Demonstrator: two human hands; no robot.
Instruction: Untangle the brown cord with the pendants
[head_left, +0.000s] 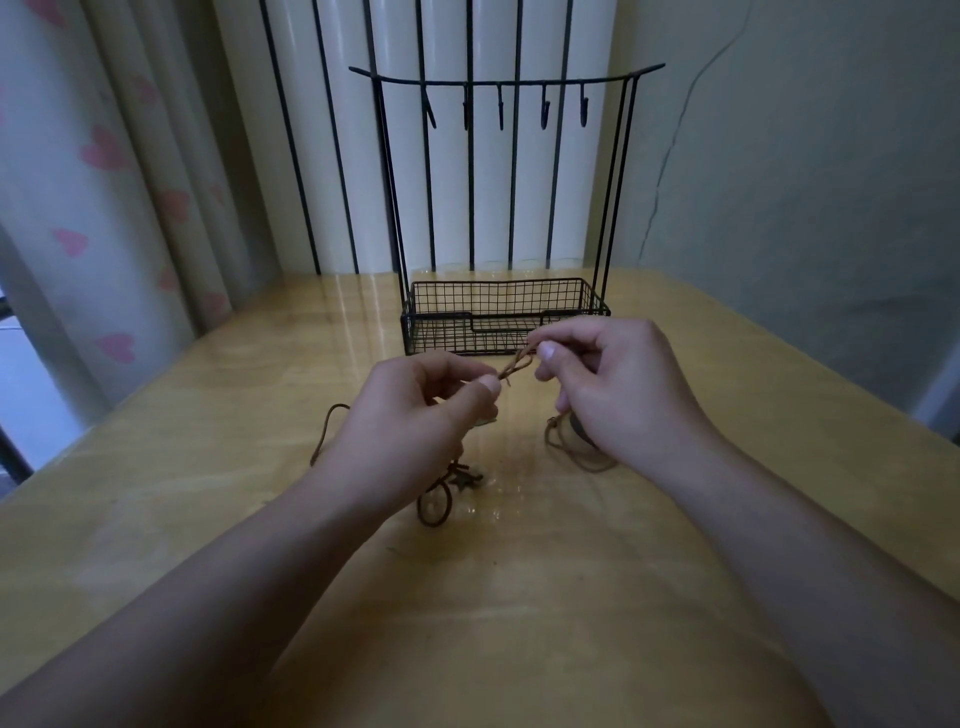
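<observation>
While both hands hover just above the counter, the action is right between them: the left hand pinches one end of a short twisted run of the brown cord, and the right hand pinches the other end, thumb against forefinger. So each hand's grip is closed on the cord, with the twist stretched in the air between the fingertips.

How far along? Not far past the middle, by my reckoning. That twisted stretch is clearly not yet undone, and more cord trails down to the counter on both sides: a loop lying under the left wrist, beside what looks like a small dark pendant, and another bunch of cord under the right hand next to a round greyish piece — possibly a second pendant, though the hand hides most of it. A thin strand also curls out to the left. All of that is left to be pulled straight.

Room to work looks good. Bare counter spreads wide to the left, right and towards the person. Tightest spot: the black wire rack with its basket stands just behind the right hand, and its hooks hang well above. Pulling the hands apart sideways looks safer than pushing forward.
</observation>
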